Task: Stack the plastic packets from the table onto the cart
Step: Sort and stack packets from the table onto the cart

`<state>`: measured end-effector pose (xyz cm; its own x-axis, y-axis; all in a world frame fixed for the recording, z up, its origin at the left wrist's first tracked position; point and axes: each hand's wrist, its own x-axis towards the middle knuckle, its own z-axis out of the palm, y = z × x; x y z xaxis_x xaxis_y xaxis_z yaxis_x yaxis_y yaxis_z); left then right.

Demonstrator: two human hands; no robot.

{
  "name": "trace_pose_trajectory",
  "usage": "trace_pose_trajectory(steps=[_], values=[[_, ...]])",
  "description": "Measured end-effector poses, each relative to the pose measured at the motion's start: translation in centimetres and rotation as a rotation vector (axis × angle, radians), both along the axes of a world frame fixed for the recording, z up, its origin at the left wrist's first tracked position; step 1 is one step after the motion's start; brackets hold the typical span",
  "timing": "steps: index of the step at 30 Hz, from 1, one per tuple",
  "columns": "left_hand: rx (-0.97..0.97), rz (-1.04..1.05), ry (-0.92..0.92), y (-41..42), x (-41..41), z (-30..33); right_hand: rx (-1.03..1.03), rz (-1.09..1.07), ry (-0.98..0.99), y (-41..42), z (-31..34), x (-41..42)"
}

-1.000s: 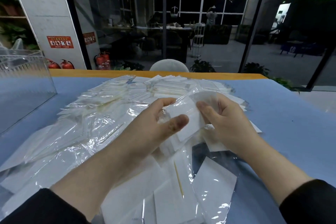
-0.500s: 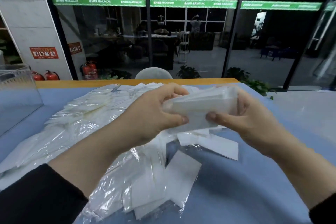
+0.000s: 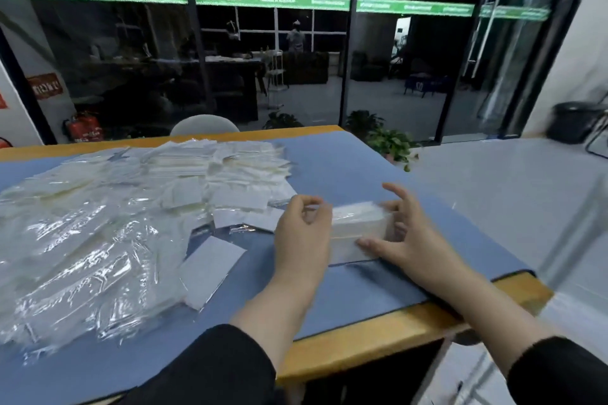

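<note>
On the blue table (image 3: 345,158), one packet bundle (image 3: 358,227) between left hand (image 3: 304,240) and right hand (image 3: 408,240), both grips grasping it, loose packets (image 3: 98,223) uncountable.

White packet stack (image 3: 357,227) upright on table (image 3: 378,293); loose packets (image 3: 98,240) heaped left.

On the table (image 3: 345,154) a wide heap of plastic packets (image 3: 98,233) lies to the left. A small stack of packets (image 3: 357,227) stands to the right of the heap, near the table's right edge, between the left hand (image 3: 301,237) and the right hand (image 3: 408,240). One single packet (image 3: 210,270) lies in front of the heap. Behind the table stands a chair (image 3: 204,124), and plants (image 3: 391,141) stand at its far right corner.
</note>
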<state>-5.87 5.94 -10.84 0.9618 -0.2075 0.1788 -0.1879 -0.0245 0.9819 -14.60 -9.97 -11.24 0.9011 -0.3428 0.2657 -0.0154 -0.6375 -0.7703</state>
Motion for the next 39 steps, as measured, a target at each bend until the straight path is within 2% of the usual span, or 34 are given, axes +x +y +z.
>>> trace_pose_trajectory(steps=[3, 7, 9, 14, 19, 24, 26, 32, 39], values=[[-0.056, 0.021, -0.058, 0.1, -0.4, -0.3, 0.012, 0.048, -0.059, 0.1, 0.2, -0.3], [-0.021, 0.027, -0.068, -0.3, -0.4, -0.8, -0.113, 0.080, -0.017, 0.3, -0.1, -0.6], [-0.033, 0.011, -0.080, -0.4, -0.3, -0.7, -0.074, 0.076, -0.041, 0.1, -0.1, -0.6], [0.086, -0.021, -0.103, -0.7, -0.9, -0.4, -0.107, 0.108, 0.027, 0.1, 0.0, -0.7], [0.037, -0.073, -0.097, 0.2, -1.4, 0.3, -0.101, 0.072, -0.011, 0.1, 0.8, -1.2], [0.242, -0.335, -0.206, 1.3, -1.6, 1.6, -0.067, 0.002, -0.090, -1.2, 3.8, -3.5], [0.316, -0.390, -0.267, 0.2, -2.0, 3.1, -0.105, -0.021, -0.062, -2.2, 5.5, -5.3], [0.290, -0.572, -0.386, -8.8, -4.9, 6.7, -0.190, -0.226, 0.026, -7.5, 9.4, -13.4], [0.271, -0.961, -0.442, -20.7, -11.4, 8.8, -0.271, -0.534, 0.153, -13.1, 11.8, -23.8]])
